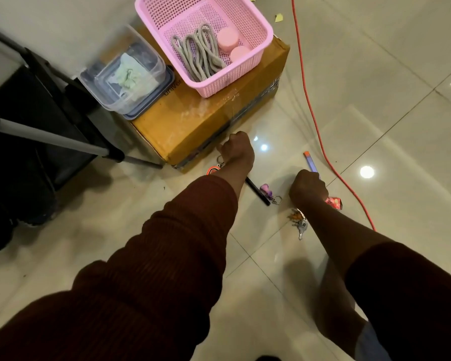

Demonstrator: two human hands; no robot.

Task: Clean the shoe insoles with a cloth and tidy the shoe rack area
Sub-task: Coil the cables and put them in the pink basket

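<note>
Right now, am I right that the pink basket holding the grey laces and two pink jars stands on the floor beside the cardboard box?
Not quite: the head view shows the pink basket standing on top of the cardboard box, not on the floor beside it. It does hold the grey laces and two pink jars.

Left hand [236, 147], right hand [307, 187] over tiled floor [391, 105]

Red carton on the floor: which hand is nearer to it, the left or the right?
Right. The right hand is just beside the red carton; the left hand is farther off, by the cardboard box.
</note>
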